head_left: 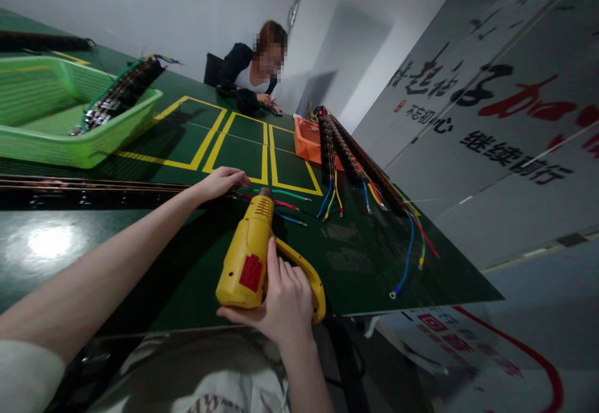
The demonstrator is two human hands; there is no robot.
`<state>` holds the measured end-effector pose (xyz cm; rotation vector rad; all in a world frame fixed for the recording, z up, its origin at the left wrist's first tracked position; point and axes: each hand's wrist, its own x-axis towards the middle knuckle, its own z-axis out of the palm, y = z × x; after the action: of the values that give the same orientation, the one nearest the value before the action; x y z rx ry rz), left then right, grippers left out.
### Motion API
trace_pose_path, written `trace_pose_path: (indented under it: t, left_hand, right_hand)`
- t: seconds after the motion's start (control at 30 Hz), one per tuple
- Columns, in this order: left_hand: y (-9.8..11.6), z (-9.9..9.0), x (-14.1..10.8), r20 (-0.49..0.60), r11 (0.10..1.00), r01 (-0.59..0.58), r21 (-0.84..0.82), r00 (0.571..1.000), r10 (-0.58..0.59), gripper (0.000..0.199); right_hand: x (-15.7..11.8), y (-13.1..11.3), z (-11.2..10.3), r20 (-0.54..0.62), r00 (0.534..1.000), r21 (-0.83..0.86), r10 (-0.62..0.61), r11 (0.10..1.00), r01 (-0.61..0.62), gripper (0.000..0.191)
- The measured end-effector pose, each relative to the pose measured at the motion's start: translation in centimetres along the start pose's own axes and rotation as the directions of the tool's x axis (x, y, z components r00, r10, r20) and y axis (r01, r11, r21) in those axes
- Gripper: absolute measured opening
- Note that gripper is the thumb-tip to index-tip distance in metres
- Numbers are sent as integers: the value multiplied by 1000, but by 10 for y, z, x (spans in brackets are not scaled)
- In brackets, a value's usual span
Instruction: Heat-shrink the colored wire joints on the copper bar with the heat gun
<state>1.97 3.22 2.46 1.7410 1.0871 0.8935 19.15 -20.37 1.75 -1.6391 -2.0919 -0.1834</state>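
My right hand (285, 294) is wrapped round the handle of a yellow heat gun (243, 244). The gun's metal nozzle points away from me, close to several coloured wires (285, 204) in green, red and blue. My left hand (222, 183) lies at the right end of a long dark strip (93, 193) with copper-coloured lines along it. Its fingers are bent together beside the nozzle, just where the wires come out. What they grip is hidden by the hand.
A light green basket (84, 151) holding a dark wired part stands at left. Beyond yellow tape frames (266, 151) sits a person (246, 76). More dark strips (355, 151) with loose wire ends (407, 257) lean over an orange basket (306, 138) at right. The green table's edge (421, 307) is near me.
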Motion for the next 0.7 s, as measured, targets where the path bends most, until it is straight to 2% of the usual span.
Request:
trace_pose_path:
  t: [0.37,0.53,0.7]
  left_hand:
    - [-3,0,1,16,998,39,-55,999,-38,42]
    - [-6,0,3,18,998,33,-56,999,-32,41]
    - [-9,0,5,22,998,23,-61,1000,-22,42]
  right_hand:
    - [-1,35,-15,-28,982,-193,189,962,-191,122]
    - [-2,37,-10,-48,982,-210,184,959,-190,123]
    - [-4,25,-1,-116,976,-235,183,950,-206,123]
